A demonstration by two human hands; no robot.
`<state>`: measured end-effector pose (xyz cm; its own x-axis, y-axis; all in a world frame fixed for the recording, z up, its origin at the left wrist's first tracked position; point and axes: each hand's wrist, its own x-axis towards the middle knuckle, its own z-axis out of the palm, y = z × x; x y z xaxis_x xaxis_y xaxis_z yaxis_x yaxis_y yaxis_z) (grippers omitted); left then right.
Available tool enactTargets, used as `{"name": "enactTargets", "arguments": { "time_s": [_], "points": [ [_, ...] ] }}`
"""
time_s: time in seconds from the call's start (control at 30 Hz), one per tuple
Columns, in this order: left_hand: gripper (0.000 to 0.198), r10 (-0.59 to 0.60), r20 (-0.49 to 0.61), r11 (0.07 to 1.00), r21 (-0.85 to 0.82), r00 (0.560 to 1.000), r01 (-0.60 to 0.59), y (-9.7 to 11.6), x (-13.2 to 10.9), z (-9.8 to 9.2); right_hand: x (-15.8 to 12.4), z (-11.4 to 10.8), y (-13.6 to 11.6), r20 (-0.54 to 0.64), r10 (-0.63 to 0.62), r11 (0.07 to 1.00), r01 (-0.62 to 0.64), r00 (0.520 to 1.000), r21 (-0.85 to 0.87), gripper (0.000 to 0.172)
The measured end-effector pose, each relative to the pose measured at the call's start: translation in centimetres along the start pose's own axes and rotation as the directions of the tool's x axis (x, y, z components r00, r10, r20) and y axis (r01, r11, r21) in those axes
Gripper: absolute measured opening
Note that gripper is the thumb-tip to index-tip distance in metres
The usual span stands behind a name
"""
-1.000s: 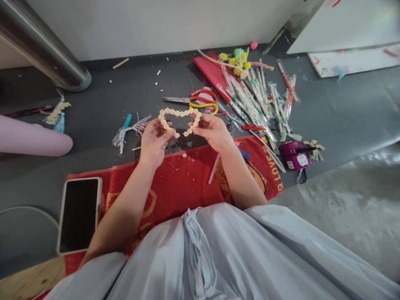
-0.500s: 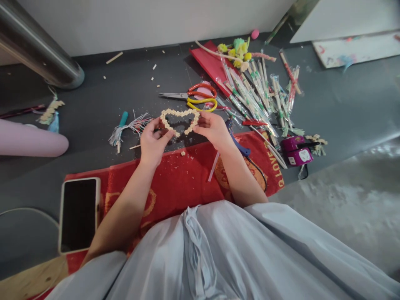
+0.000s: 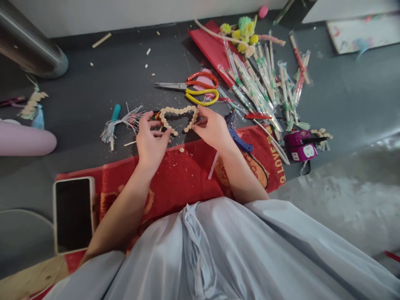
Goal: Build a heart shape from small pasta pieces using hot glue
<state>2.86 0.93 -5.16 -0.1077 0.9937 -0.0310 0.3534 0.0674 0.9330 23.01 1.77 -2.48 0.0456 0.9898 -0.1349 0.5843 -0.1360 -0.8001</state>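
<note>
A heart-shaped outline (image 3: 178, 111) made of small cream-coloured pieces is held just above the dark tabletop. Its lower tip has a gap between the two ends. My left hand (image 3: 151, 146) has its thumb and fingers at the heart's left side, the fingertips partly hidden. On the right side, my right hand (image 3: 213, 128) pinches the heart between thumb and fingers. A loose cream cluster (image 3: 181, 150) lies below the gap, at the edge of a red towel (image 3: 184, 179). Scissors (image 3: 195, 87) with one orange and one yellow handle rest beyond the heart.
A blue glue gun (image 3: 240, 141) lies by my right forearm. Several wrapped chopsticks (image 3: 250, 83) are piled at the back right, near a purple object (image 3: 300, 146). White string strands (image 3: 125, 121) lie left of my left hand. A phone (image 3: 74, 214) sits at the near left.
The camera view has shifted slightly, moving the surroundings in the picture. My left hand's fingers are a little more spread at the heart's side. The right hand keeps its pinch.
</note>
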Motion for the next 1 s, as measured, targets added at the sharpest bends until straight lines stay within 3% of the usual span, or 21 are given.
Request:
{"name": "enactTargets", "arguments": {
  "time_s": [0.17, 0.4, 0.63, 1.0],
  "points": [
    [0.063, 0.032, 0.018, 0.993, 0.109, 0.999, -0.034, 0.2, -0.4, -0.2, -0.7, -0.5, -1.1, -0.023, 0.009, 0.991, -0.012, 1.0, -0.13, 0.062],
    [0.052, 0.087, 0.011, 0.953, 0.292, 0.996, -0.086, 1.0, -0.8, -0.4, -1.5, -0.8, -2.1, -0.034, -0.059, 0.97, 0.049, 0.998, -0.239, 0.04],
    [0.038, 0.188, -0.001, 0.874, 0.456, 0.982, -0.167, 1.1, -1.4, -0.6, -1.7, -1.3, -2.3, -0.016, -0.029, 0.967, 0.024, 0.999, -0.254, 0.047],
    [0.051, 0.101, 0.067, 0.854, 0.506, 0.993, -0.121, 2.0, -1.7, -1.2, -2.2, -1.3, -1.7, -0.04, -0.11, 0.967, 0.098, 0.993, -0.234, 0.041]
  ]
}}
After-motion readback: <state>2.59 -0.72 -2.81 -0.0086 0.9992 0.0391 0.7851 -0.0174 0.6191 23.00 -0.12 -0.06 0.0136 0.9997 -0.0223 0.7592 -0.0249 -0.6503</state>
